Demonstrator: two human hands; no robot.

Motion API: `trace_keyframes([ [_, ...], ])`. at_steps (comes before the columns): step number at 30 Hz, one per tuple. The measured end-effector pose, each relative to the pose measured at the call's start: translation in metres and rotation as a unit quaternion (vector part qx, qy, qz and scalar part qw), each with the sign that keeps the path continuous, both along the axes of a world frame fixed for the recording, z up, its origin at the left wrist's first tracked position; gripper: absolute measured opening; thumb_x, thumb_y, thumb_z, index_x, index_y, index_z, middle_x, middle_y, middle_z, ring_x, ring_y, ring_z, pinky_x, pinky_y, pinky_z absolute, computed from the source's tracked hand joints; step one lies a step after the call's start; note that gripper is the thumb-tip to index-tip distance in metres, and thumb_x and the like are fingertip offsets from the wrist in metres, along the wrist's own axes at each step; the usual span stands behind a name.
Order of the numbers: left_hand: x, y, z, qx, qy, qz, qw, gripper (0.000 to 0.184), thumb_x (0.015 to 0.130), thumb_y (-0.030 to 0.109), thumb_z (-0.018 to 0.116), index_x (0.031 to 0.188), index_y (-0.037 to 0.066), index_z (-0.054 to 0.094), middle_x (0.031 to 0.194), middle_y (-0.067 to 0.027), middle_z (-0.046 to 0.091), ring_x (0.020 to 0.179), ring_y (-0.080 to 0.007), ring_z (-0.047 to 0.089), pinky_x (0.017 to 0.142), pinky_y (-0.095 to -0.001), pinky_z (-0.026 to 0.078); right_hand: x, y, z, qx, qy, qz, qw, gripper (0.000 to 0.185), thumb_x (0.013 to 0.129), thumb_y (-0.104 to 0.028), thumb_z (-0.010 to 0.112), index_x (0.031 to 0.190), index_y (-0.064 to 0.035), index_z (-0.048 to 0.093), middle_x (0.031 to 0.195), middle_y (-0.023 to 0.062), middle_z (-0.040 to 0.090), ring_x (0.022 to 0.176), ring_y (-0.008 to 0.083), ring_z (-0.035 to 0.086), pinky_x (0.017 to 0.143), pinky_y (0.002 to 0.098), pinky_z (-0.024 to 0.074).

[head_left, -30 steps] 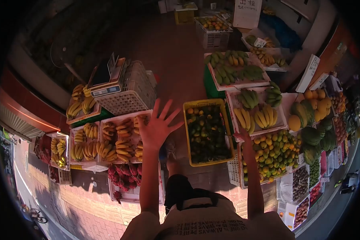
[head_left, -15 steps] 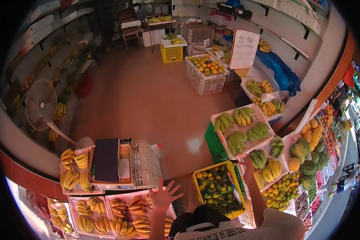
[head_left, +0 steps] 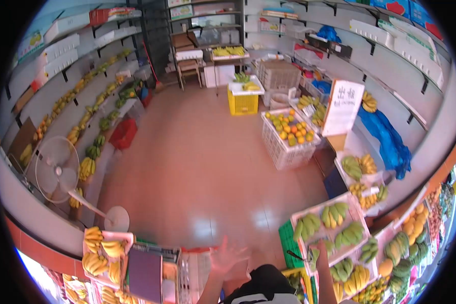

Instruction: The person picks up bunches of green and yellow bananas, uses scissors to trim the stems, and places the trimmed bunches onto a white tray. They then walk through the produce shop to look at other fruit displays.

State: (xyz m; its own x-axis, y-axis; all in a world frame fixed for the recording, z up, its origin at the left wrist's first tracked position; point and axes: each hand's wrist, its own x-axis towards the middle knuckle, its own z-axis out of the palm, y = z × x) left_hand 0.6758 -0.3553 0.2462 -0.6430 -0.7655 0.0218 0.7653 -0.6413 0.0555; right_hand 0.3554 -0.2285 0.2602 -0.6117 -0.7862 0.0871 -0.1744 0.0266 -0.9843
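My left hand [head_left: 229, 257] is open with its fingers spread, above the floor beside a pale plastic crate [head_left: 195, 273]. It touches nothing that I can see. My right hand [head_left: 318, 254] is closed around a dark slim tool [head_left: 294, 255] that sticks out to the left; its kind is too small to make out. That hand is over the near edge of a pink-lined tray [head_left: 334, 248] with several bunches of green bananas [head_left: 349, 234]. A green crate [head_left: 289, 245] supports the tray. Below it, a yellow crate [head_left: 309, 285] is partly hidden by my body.
Yellow bananas [head_left: 95, 263] lie in a tray at the left, near a standing fan [head_left: 58, 171]. A white crate of oranges [head_left: 289, 152] and a handwritten sign [head_left: 343, 108] stand ahead on the right. A yellow crate [head_left: 243, 105] stands farther back. Shelves line the walls.
My view has tilted up and forward, showing more back wall and shelves. The yellow crate of green-orange fruit has slid mostly out of sight. My left hand stays spread; my right still grips the tool.
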Motion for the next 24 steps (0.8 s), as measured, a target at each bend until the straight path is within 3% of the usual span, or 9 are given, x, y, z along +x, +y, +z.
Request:
trace_keyframes([
  [1,-0.010,-0.025,0.005,-0.009,0.025,-0.025,0.999,0.068,0.059,0.055,0.055,0.119,0.032,0.034,0.127,-0.0092,0.024,0.116,-0.0434,0.012,0.087,-0.0657,0.006,-0.006,-0.019,0.006,-0.010,-0.006,0.006,1.000,0.040,0.079,-0.033,0.037,0.072,-0.0018,0.060,0.084,0.0122,0.053,0.103,0.0230,0.036,0.092,0.0308,0.0197],
  [3,-0.016,-0.073,0.015,-0.006,0.008,-0.051,0.999,0.069,0.059,0.056,0.055,0.119,0.031,0.034,0.126,-0.0088,0.026,0.116,-0.0432,0.012,0.087,-0.0653,0.005,-0.012,-0.048,0.010,0.060,-0.298,-0.035,0.952,0.040,0.076,-0.039,0.039,0.097,-0.0073,0.050,0.103,0.0067,0.044,0.102,0.0228,0.036,0.094,0.0355,0.0167],
  [6,-0.007,-0.114,0.061,0.013,-0.032,-0.052,0.998,0.070,0.059,0.057,0.053,0.119,0.030,0.034,0.126,-0.0088,0.028,0.116,-0.0431,0.011,0.087,-0.0649,0.004,-0.024,-0.101,0.004,0.068,-0.482,-0.052,0.872,0.032,0.072,-0.041,0.043,0.082,-0.0116,0.050,0.096,0.0047,0.045,0.095,0.0226,0.039,0.089,0.0469,0.0182],
  [7,-0.003,-0.126,0.078,0.009,-0.054,-0.025,0.998,0.070,0.059,0.058,0.052,0.120,0.029,0.034,0.126,-0.0093,0.028,0.116,-0.0433,0.011,0.087,-0.0649,0.004,-0.028,-0.116,0.009,0.148,-0.463,-0.049,0.872,0.029,0.071,-0.042,0.044,0.073,-0.0136,0.049,0.090,0.0021,0.046,0.092,0.0233,0.039,0.081,0.0582,0.0172],
  [10,0.029,-0.156,0.096,-0.025,-0.100,0.023,0.994,0.070,0.060,0.060,0.047,0.119,0.026,0.035,0.126,-0.0107,0.027,0.117,-0.0428,0.011,0.087,-0.0652,0.004,-0.034,-0.182,0.016,0.123,-0.465,-0.027,0.877,0.028,0.071,-0.044,0.044,0.074,-0.0164,0.050,0.084,-0.0019,0.047,0.095,0.0247,0.038,0.077,0.0634,0.0153],
  [12,0.058,-0.171,0.067,0.105,-0.119,0.075,0.984,0.074,0.061,0.069,0.036,0.119,0.023,0.035,0.122,-0.0132,0.030,0.114,-0.0455,0.016,0.089,-0.0618,0.011,-0.048,-0.226,0.000,0.109,-0.463,0.022,0.879,0.028,0.070,-0.046,0.044,0.074,-0.0194,0.050,0.080,-0.0049,0.048,0.099,0.0275,0.037,0.077,0.0666,0.0101],
  [14,0.082,-0.183,0.028,0.082,-0.207,0.125,0.967,0.076,0.063,0.071,0.027,0.121,0.022,0.032,0.124,-0.0137,0.027,0.115,-0.0414,0.017,0.091,-0.0590,0.012,-0.056,-0.269,-0.012,0.133,-0.495,0.031,0.858,0.030,0.071,-0.048,0.042,0.072,-0.0179,0.048,0.100,-0.0058,0.043,0.103,0.0288,0.033,0.081,0.0657,0.0054],
  [16,0.106,-0.195,-0.024,0.067,-0.238,0.159,0.956,0.077,0.063,0.072,0.025,0.123,0.023,0.029,0.127,-0.0101,0.023,0.117,-0.0345,0.018,0.093,-0.0532,0.012,-0.060,-0.308,-0.045,0.154,-0.463,0.034,0.872,0.032,0.071,-0.049,0.041,0.073,-0.0179,0.048,0.097,-0.0048,0.045,0.099,0.0302,0.037,0.080,0.0671,0.0057],
  [24,0.161,-0.261,-0.080,0.223,-0.245,0.356,0.874,0.078,0.064,0.072,0.025,0.123,0.022,0.028,0.128,-0.0065,0.023,0.117,-0.0309,0.019,0.093,-0.0508,0.012,-0.079,-0.408,-0.092,0.286,-0.394,0.077,0.870,0.037,0.072,-0.050,0.039,0.083,-0.0162,0.049,0.080,-0.0012,0.048,0.085,0.0258,0.045,0.074,0.0562,0.0321],
])
